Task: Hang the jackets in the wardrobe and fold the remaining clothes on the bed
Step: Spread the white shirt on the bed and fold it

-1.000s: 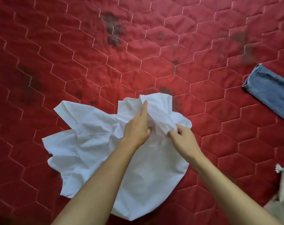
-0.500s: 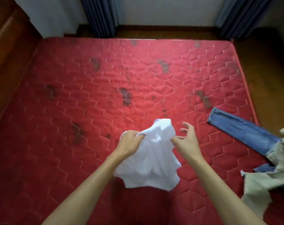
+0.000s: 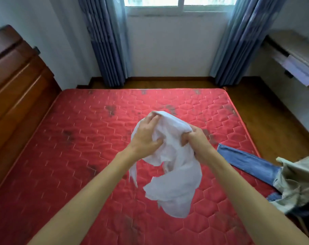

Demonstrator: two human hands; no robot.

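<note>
- Head view: a crumpled white garment (image 3: 176,170) is held up above the red mattress (image 3: 79,147), and its lower part hangs free in the air.
- Its upper edge is gripped by the left hand (image 3: 146,137), with the fingers curled into the cloth.
- The cloth is grasped also by the right hand (image 3: 196,140), closed around it just beside the left one.
- Blue jeans (image 3: 247,161) are laid at the right side of the mattress, partly covered by a beige garment (image 3: 295,183).
- A wooden headboard (image 3: 14,85) is seen at the left.
</note>
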